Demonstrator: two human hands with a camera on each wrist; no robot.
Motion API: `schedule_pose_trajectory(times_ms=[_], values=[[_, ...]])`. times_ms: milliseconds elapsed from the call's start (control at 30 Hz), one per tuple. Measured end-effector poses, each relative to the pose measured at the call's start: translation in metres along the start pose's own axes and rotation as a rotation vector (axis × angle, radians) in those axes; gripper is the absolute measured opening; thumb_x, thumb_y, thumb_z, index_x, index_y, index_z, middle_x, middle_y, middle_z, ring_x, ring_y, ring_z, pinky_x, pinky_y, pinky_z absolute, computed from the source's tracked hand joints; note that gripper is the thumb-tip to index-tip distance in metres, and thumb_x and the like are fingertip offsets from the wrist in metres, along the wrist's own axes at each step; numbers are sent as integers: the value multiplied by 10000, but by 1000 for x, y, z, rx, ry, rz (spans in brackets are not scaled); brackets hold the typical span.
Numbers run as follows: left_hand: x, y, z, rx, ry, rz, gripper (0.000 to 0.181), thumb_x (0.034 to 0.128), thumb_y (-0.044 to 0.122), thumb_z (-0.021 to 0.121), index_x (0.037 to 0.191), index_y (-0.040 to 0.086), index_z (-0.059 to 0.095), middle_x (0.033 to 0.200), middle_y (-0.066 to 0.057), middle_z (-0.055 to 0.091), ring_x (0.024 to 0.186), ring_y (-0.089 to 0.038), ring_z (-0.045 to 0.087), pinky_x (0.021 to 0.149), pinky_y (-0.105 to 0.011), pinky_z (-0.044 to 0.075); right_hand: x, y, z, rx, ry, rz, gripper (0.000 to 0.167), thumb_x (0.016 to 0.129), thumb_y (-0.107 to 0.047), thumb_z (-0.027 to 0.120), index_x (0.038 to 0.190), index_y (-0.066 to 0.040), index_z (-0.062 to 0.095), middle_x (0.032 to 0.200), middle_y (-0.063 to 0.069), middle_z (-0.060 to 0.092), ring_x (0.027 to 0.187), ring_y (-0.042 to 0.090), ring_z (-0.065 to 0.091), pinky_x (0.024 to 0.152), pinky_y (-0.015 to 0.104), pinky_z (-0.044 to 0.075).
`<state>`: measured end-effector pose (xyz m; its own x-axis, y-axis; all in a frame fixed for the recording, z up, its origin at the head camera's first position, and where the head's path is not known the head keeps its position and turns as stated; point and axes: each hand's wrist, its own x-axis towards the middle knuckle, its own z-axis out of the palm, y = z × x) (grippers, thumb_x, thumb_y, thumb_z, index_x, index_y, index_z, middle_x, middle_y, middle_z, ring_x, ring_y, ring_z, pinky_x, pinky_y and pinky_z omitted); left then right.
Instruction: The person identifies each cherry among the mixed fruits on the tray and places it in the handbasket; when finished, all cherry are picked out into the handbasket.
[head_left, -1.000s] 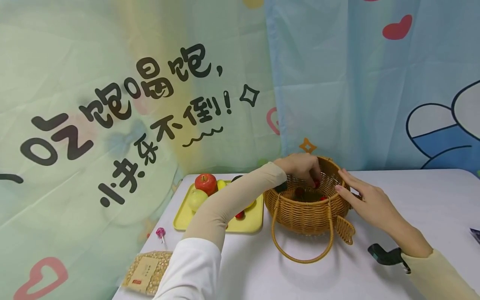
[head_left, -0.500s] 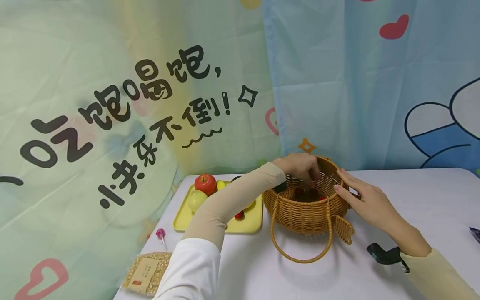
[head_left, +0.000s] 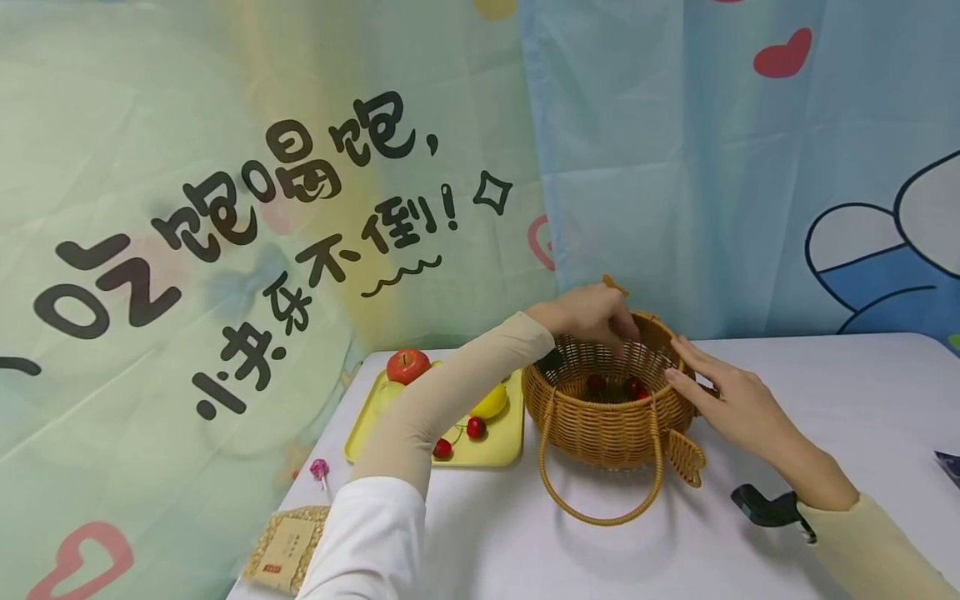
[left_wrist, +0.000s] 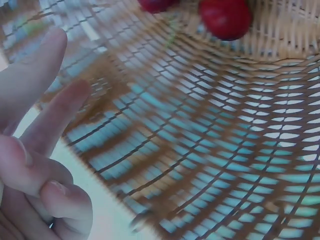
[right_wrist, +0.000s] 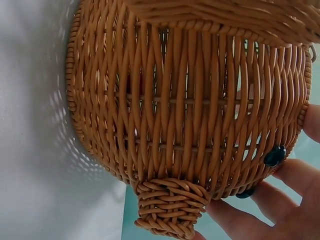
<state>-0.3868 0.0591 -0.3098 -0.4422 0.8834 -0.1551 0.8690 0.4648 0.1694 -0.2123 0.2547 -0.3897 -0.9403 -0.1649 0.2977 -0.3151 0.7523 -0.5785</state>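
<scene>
My left hand [head_left: 596, 315] hovers over the mouth of a brown wicker basket [head_left: 611, 433]. In the left wrist view its thumb and index finger [left_wrist: 57, 117] are apart with nothing between them, and the other fingers are bent. Dark red cherries [head_left: 633, 387] lie at the bottom of the basket; the same cherries [left_wrist: 225, 17] show large in the left wrist view. My right hand [head_left: 738, 408] rests against the basket's right side near the rim, fingers fairly straight. The right wrist view shows its fingertips [right_wrist: 272, 200] touching the outer weave beside dark beads.
Left of the basket, a yellow tray [head_left: 498, 454] carries a red apple [head_left: 408, 366], a yellow fruit [head_left: 491, 402] and cherries [head_left: 476, 428], partly behind my left forearm. A lollipop [head_left: 319, 469] and a bag of beige kernels [head_left: 285, 550] lie nearer. The basket's handle [head_left: 600, 521] hangs forward.
The left hand has let go of a cherry in the basket and risen slightly to the left. More of the cherries and the tray now show. The right hand stays on the basket.
</scene>
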Motion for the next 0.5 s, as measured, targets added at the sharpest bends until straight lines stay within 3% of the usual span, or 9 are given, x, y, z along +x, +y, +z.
schedule_pose_trajectory(times_ms=[200, 367, 400, 500], values=[[-23, 2, -22, -84, 127, 80, 384, 888, 259, 815, 1243, 127, 758, 1243, -20, 759, 1106, -96, 721, 921, -163, 538, 1, 0, -1, -2, -1, 0, 664, 1080, -449, 480, 1629, -136, 278, 1639, 237, 323, 1350, 566, 468, 966, 710, 447], [-58, -6, -35, -82, 291, 103, 378, 885, 280, 816, 1242, 168, 762, 1209, 0, 772, 1087, -72, 728, 891, -174, 540, 0, 0, 0, 1, 4, -1, 667, 1076, -448, 489, 1628, -136, 281, 1636, 237, 328, 1373, 563, 443, 988, 721, 426], [-67, -8, -37, -94, 323, 110, 372, 885, 263, 818, 1238, 159, 764, 1189, -8, 779, 1053, -55, 733, 832, -174, 538, 0, 0, 0, 0, 5, -2, 668, 1076, -448, 489, 1628, -135, 281, 1636, 237, 329, 1373, 563, 443, 988, 722, 425], [-98, -17, -38, -150, 412, 109, 360, 887, 228, 818, 1232, 139, 766, 1158, -28, 788, 654, -30, 645, 614, -195, 449, 0, 0, 0, -2, 17, -10, 662, 1077, -438, 493, 1624, -124, 291, 1631, 239, 337, 1353, 564, 462, 970, 712, 442]])
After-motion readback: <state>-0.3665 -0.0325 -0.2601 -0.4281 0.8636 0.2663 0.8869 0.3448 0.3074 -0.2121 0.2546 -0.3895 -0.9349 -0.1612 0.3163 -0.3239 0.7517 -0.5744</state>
